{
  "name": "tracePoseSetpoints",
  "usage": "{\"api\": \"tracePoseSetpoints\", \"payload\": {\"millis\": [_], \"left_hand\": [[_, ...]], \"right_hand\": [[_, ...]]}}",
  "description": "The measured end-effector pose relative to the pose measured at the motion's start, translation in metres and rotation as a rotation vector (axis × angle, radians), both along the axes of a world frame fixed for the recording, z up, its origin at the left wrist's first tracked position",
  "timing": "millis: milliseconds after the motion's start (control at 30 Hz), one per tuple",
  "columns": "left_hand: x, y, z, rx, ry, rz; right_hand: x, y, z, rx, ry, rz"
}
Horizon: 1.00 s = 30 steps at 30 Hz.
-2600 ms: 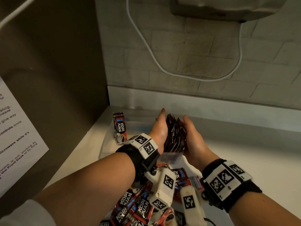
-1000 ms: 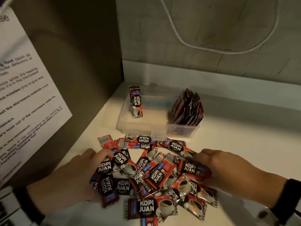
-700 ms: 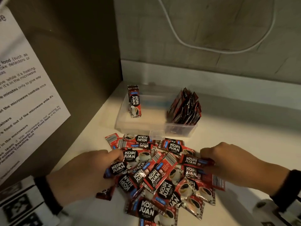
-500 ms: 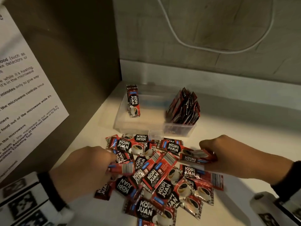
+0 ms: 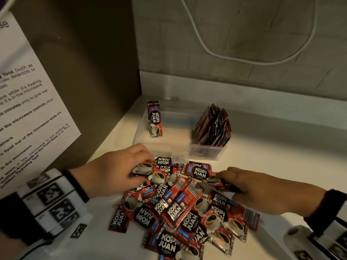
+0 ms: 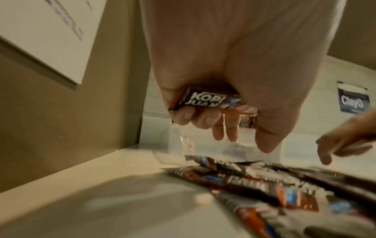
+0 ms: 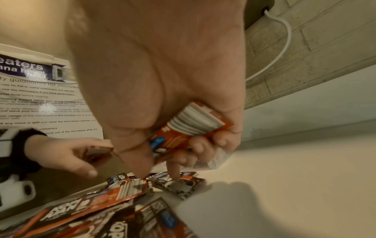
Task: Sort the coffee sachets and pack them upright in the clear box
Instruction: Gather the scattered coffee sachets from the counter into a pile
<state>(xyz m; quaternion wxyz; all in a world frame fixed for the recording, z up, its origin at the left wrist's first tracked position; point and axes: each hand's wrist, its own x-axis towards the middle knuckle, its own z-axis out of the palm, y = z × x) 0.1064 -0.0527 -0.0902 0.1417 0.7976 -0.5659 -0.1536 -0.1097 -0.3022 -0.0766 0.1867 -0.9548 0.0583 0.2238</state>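
Observation:
A pile of red and black coffee sachets [image 5: 180,209] lies flat on the white counter in front of the clear box [image 5: 169,147]. In the box, a few sachets [image 5: 155,119] stand upright at the left end and a leaning bundle [image 5: 212,126] fills the right end. My left hand [image 5: 120,171] grips sachets [image 6: 205,99] in its curled fingers at the pile's far left edge. My right hand [image 5: 249,186] holds gathered sachets [image 7: 191,127] against the palm, its index finger and thumb reaching down onto the pile.
A brown appliance side [image 5: 84,62] with a printed paper notice [image 5: 28,102] walls off the left. A tiled wall with a white cable [image 5: 244,61] runs behind the box. Bare counter [image 5: 272,152] lies to the right.
Both hands left the bundle in the box and came down to the loose pile. Each has since picked up sachets, and the left hand has shifted toward the pile's far edge.

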Motion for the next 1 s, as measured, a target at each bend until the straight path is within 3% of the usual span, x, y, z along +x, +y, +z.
{"api": "tracePoseSetpoints", "payload": {"millis": [133, 333, 533, 633, 800, 1000], "left_hand": [[0.003, -0.011, -0.018, 0.101, -0.202, -0.025], [0.003, -0.016, -0.007, 0.173, -0.222, 0.031], [-0.018, -0.010, 0.013, 0.076, 0.144, 0.121], [-0.046, -0.018, 0.021, 0.075, 0.234, 0.140], [-0.078, -0.043, 0.010, 0.276, -0.011, 0.115], [-0.093, -0.061, -0.004, 0.271, -0.048, 0.083]], "right_hand": [[-0.011, 0.005, 0.001, -0.006, -0.067, -0.055], [-0.017, 0.007, -0.007, -0.015, -0.062, -0.180], [-0.014, 0.015, -0.017, -0.120, -0.018, -0.233], [-0.012, 0.016, -0.020, -0.140, -0.027, -0.253], [-0.013, 0.011, -0.017, -0.018, 0.006, -0.277], [-0.013, 0.001, 0.000, 0.054, -0.063, -0.293]]}}
